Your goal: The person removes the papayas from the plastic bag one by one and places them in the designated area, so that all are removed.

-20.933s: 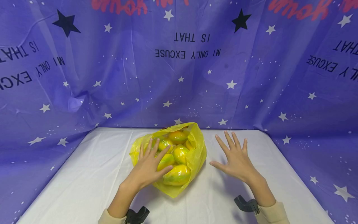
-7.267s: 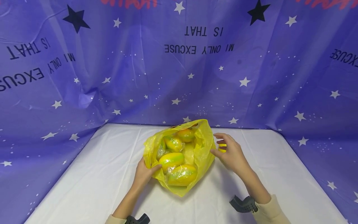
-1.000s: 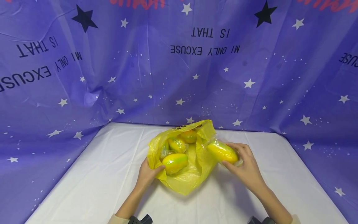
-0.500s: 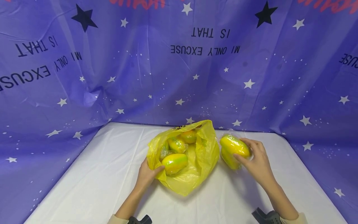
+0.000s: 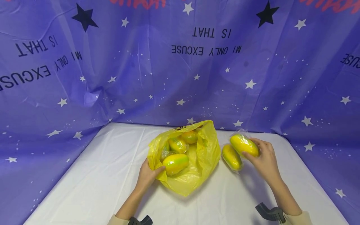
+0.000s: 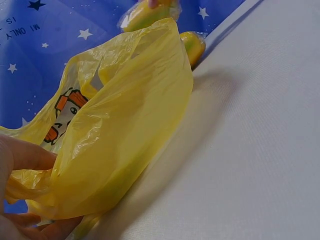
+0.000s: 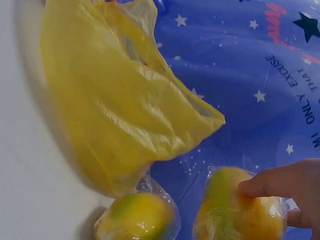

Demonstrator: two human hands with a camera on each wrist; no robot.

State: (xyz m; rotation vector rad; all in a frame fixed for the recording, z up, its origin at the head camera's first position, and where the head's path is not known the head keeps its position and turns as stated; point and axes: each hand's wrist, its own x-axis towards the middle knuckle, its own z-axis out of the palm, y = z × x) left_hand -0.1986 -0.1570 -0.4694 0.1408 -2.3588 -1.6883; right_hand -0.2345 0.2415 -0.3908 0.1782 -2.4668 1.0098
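A yellow plastic bag stands with its mouth spread on the white table. Several mangoes in clear wrap are inside, among them a front one. My left hand grips the bag's left rim, thumb over the edge; the left wrist view shows thin film between thumb and fingers. Right of the bag, my right hand holds a wrapped mango between thumb and fingers. Another wrapped mango lies on the table beside the bag, just left of the held one.
The white-covered table reaches back to a purple starred curtain, which also hangs along both sides. A dark wrist mount sits on the right forearm, another on the left.
My right hand has carried the mango away from the bag's right side, further right, uncovering the mango on the table. My left hand stays on the rim. Much earlier, both hands were spread open.
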